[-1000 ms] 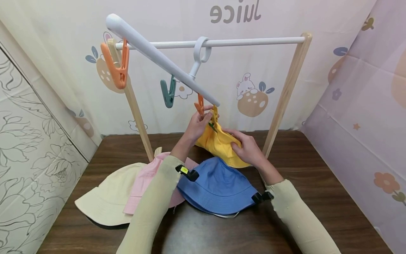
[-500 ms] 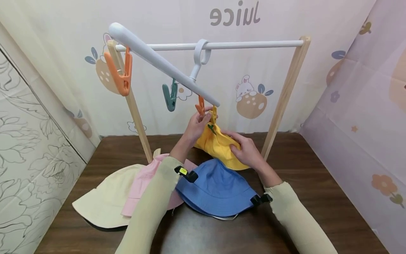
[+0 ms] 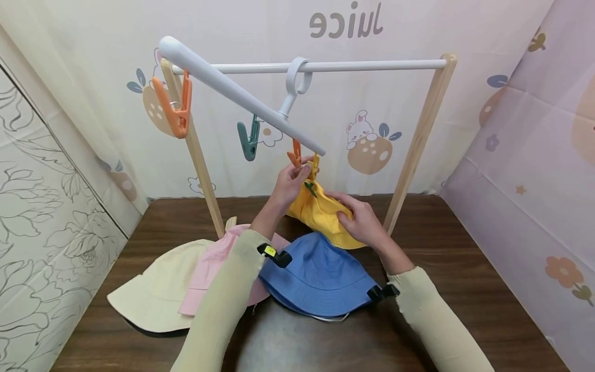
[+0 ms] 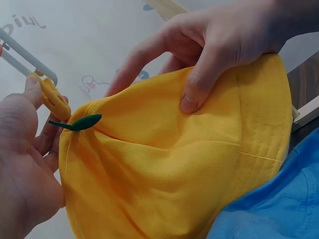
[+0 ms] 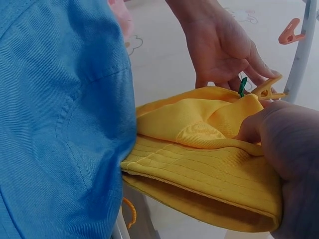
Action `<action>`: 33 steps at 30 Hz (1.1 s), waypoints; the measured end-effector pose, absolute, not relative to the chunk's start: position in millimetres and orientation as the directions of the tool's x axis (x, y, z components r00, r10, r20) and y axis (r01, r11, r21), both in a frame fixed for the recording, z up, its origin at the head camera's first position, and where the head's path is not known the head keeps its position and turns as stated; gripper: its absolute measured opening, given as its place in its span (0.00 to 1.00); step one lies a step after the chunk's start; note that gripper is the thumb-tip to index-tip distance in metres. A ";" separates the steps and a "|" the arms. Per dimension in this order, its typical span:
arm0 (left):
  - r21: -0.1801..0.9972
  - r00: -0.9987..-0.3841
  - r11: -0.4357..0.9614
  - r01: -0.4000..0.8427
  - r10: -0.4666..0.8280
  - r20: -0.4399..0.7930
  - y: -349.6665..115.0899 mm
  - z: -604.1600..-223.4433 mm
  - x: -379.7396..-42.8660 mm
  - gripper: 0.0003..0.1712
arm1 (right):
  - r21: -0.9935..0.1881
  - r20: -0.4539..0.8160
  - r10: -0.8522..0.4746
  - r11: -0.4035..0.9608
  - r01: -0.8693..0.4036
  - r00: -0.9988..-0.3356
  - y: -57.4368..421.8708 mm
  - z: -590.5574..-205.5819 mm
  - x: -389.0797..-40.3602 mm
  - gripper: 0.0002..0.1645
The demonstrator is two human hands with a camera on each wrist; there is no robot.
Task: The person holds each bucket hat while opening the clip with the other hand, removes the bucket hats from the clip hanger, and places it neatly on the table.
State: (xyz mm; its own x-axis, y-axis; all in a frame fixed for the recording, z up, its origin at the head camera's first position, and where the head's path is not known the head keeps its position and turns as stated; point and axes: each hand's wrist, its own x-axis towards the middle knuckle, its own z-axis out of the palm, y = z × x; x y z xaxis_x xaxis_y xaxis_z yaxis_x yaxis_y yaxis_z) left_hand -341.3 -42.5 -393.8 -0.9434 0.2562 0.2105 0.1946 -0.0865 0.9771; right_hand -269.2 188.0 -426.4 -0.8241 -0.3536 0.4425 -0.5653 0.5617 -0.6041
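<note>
A yellow bucket hat [image 3: 321, 212] with a green leaf sprout [image 4: 86, 122] on its crown hangs tilted beneath the near right end of a white hanger [image 3: 232, 90]. My left hand [image 3: 288, 183] pinches the yellow clothespin [image 4: 54, 97] on that end between thumb and fingers, right at the crown's tip. Whether the clothespin's jaws bite the cloth is hard to tell. On the hat's side, my right hand [image 3: 364, 219] grips the fabric, thumb on the near face and fingers behind. The hat's open brim faces down and right in the head view.
Blue [image 3: 321, 279], pink [image 3: 209, 274] and cream [image 3: 158, 284] bucket hats overlap on the brown table [image 3: 465, 289]. Orange [image 3: 178, 108], green [image 3: 249, 138] and small orange [image 3: 295, 155] clothespins hang from the hanger, hooked on the rack's white rail [image 3: 372, 66].
</note>
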 end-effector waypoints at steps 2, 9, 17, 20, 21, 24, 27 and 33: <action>0.978 -0.946 -0.088 0.187 0.251 0.203 -42.2 -395.1 -341.1 0.26 | -0.606 0.438 -0.354 0.563 -0.562 -0.826 188.3 -427.0 -268.6 0.34; 0.978 -0.951 -0.095 0.188 0.232 0.206 -40.8 -395.4 -341.3 0.26 | -0.610 0.441 -0.356 0.555 -0.566 -0.824 189.5 -427.4 -269.1 0.34; 0.974 -0.951 -0.102 0.200 0.220 0.219 -39.3 -391.4 -344.1 0.27 | -0.604 0.464 -0.355 0.543 -0.583 -0.811 189.9 -424.5 -272.2 0.33; 0.973 -0.948 -0.093 0.212 0.223 0.228 -38.3 -391.2 -343.9 0.27 | -0.605 0.463 -0.349 0.548 -0.578 -0.815 190.2 -424.8 -272.3 0.33; 0.973 -0.948 -0.089 0.215 0.222 0.229 -38.2 -391.3 -343.5 0.27 | -0.606 0.461 -0.348 0.549 -0.576 -0.816 190.2 -425.0 -272.4 0.33; 0.972 -0.947 -0.086 0.218 0.221 0.232 -38.2 -392.2 -342.8 0.27 | -0.607 0.456 -0.349 0.551 -0.573 -0.819 189.4 -425.0 -272.1 0.34; 0.972 -0.947 -0.078 0.221 0.220 0.233 -38.3 -393.6 -342.7 0.27 | -0.609 0.455 -0.349 0.550 -0.572 -0.819 188.6 -425.2 -271.4 0.33; 0.975 -0.947 -0.062 0.213 0.232 0.222 -37.5 -395.2 -342.5 0.26 | -0.618 0.449 -0.343 0.548 -0.564 -0.825 190.0 -427.2 -270.7 0.33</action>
